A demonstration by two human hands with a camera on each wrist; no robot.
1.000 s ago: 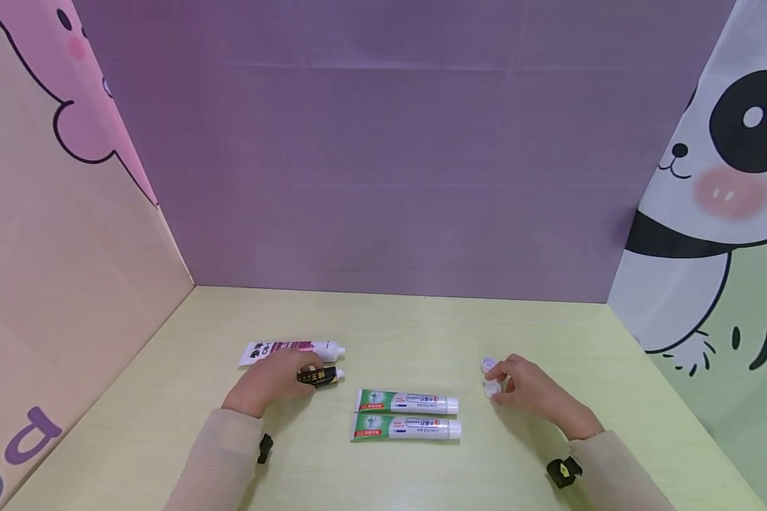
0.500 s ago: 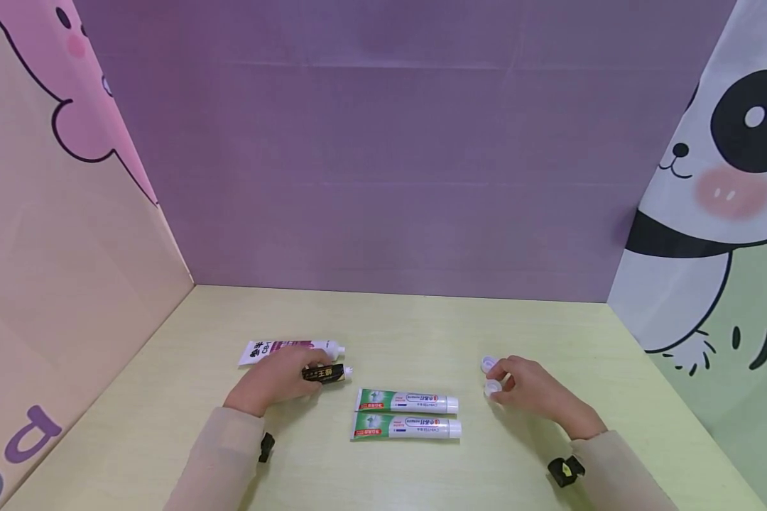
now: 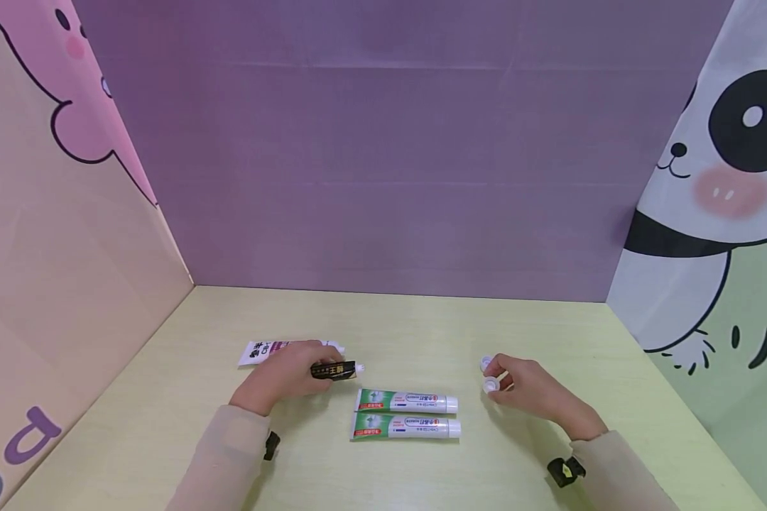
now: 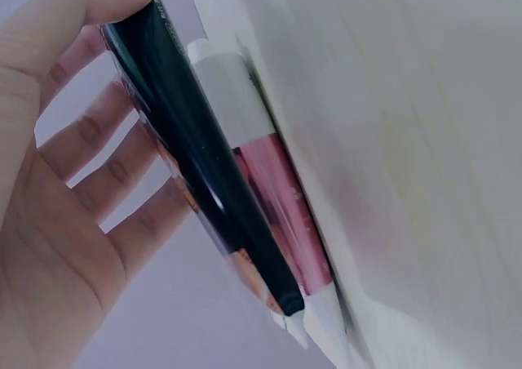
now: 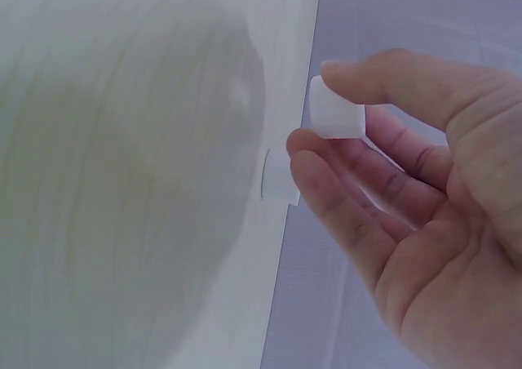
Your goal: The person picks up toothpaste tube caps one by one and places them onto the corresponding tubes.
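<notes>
Work appears partly complete: two of the four tubes are uncapped and two carry caps. The left hand [image 3: 292, 369] holds the black tube [image 3: 334, 370] between thumb and fingers; the tube appears raised above the tabletop [image 3: 409, 326], with its bare nozzle pointing right. The white tube [image 3: 265, 351] lies just beyond that hand, partly hidden by it; its narrow tip shows no cap. The right hand [image 3: 529, 387] pinches the near cap [image 5: 336, 110] between thumb and fingers. The far cap [image 3: 486, 363] rests on the tabletop just beyond the fingers. Between the hands, the far green tube [image 3: 406, 402] and the near green tube [image 3: 406, 427] lie side by side, white caps fitted and facing right. Judged from this layout, the two green tubes are the portion not yet treated. Labels: the black tube bears gold characters, one apparently 王. The white tube bears bold black characters beside a maroon panel; the wording is partly covered. Both green tubes carry matching green, white and red labels, with lettering that seems to include 小苏打; the smaller print is illegible. No brand can be confirmed.
</notes>
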